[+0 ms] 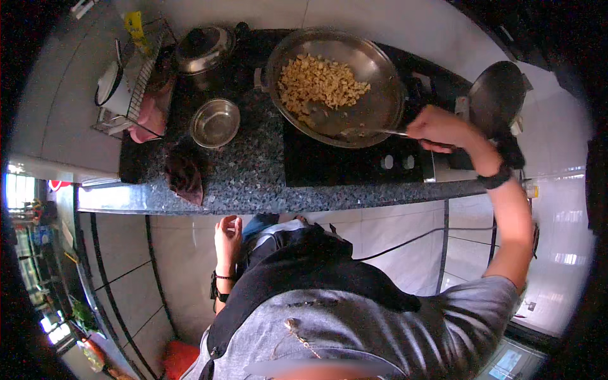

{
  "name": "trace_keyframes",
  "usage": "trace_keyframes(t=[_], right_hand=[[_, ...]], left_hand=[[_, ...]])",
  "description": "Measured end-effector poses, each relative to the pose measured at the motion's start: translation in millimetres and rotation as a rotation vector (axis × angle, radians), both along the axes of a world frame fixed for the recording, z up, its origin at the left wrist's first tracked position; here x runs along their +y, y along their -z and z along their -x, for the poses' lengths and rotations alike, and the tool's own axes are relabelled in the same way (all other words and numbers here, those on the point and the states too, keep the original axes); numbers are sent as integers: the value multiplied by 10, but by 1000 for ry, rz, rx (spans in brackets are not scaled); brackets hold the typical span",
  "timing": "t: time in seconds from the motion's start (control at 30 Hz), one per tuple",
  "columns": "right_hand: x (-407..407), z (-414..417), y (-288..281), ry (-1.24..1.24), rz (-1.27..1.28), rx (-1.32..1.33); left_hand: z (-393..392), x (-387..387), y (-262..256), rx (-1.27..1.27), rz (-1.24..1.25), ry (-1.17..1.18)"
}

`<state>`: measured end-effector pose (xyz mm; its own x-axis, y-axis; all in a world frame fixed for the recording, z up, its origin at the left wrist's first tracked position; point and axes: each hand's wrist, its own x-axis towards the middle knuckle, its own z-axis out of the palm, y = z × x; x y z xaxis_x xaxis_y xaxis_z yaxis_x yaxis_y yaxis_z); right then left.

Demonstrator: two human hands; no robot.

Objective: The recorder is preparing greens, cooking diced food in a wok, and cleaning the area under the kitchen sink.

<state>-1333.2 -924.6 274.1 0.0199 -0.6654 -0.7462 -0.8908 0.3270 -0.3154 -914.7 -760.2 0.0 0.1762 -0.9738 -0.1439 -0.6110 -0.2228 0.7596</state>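
A large metal wok (375, 66) stands on the black cooktop (332, 166). Small golden-brown chunks of food (323, 83) lie in its far left part. At the wok's near right rim, my right hand (437, 128) grips the thin metal handle of a utensil (387, 131), whose head rests low in the wok; its exact kind cannot be told. My left hand (228, 237) hangs below the counter's front edge beside my body, holding nothing, its fingers loosely curled and apart. An empty round metal bowl (215, 123) sits on the speckled stone counter (247, 166), left of the cooktop.
A lidded metal pot (204, 52) stands at the back left. Near it, a wire rack (142, 90) holds dishes, with a pink container (149, 118) below. A dark cloth (184, 178) lies near the counter edge. On the right, a dark pan (496, 97) stands on edge near the wall.
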Motion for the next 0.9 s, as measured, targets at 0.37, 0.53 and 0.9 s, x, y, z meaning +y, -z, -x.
trace_keyframes(t=[0.37, 0.53, 0.9], right_hand=[[-163, 179, -160, -51, 138, 325], [-286, 440, 809, -169, 574, 446], [-653, 376, 115, -439, 440, 873]], left_hand=[[-55, -3, 50, 84, -65, -73], [-8, -97, -35, 62, -47, -68], [-75, -4, -34, 130, -86, -129]])
